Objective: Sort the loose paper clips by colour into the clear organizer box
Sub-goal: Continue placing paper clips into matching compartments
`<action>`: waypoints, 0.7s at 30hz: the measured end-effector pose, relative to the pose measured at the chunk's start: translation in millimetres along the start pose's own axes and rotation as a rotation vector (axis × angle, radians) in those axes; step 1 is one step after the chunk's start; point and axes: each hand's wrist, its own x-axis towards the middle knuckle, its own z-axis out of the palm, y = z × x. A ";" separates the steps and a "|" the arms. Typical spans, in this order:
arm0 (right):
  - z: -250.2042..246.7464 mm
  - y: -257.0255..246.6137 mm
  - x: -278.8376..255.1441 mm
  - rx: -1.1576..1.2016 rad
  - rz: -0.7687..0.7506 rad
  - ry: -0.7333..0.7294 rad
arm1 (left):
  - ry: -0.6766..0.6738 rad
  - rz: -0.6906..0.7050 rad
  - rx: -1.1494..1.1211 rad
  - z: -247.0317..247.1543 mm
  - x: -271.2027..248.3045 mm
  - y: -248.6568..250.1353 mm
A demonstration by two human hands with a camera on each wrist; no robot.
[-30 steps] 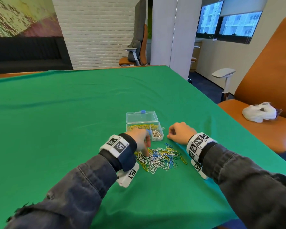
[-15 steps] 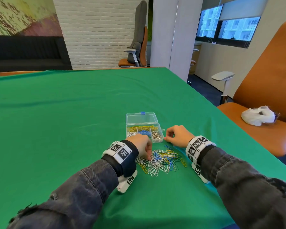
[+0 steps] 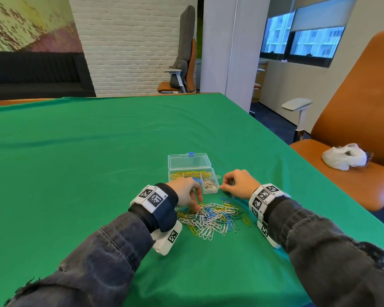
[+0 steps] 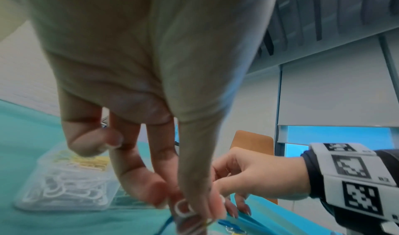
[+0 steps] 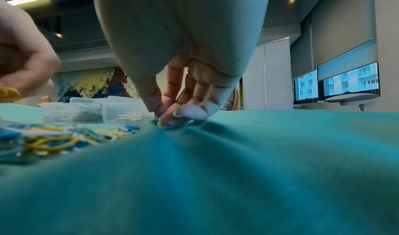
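While my left hand (image 3: 187, 193) pinches a white clip (image 4: 183, 208) from the pile (image 3: 211, 219) before the organizer box (image 3: 192, 173), my right hand (image 3: 238, 183) pinches the green cloth (image 5: 237, 162) beside that box.

Matt green cloth (image 3: 98, 162) over the table, softly creased and puckered at 3 o'clock of the clip heap. Clear, glossy plastic in the organizer box (image 3: 215, 189) and its open lid (image 3: 189, 161), with a small blue plastic catch (image 3: 190, 154) at the lid's 12 o'clock edge. Smooth, shiny coated wire in the paper clips (image 3: 211, 220): white, yellow, blue, green. Worn dark denim on the sleeves (image 3: 111, 247), frayed at the cuffs. Smooth orange upholstery on the chair (image 3: 353, 120) at 3 o'clock; crinkled white plastic bag (image 3: 344, 157) on its seat.
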 end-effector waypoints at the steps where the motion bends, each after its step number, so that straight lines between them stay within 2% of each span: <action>1: 0.3 0.4 0.1 -0.001 0.001 -0.002 | -0.005 0.007 -0.028 -1.3 -0.2 -1.1; 10: 0.0 1.4 1.7 -0.020 0.004 -0.004 | -0.005 0.013 -0.152 -9.5 -1.0 -7.6; 21: 0.0 1.2 2.2 -0.004 -0.005 -0.025 | 0.040 -0.012 0.058 -4.9 3.1 -1.8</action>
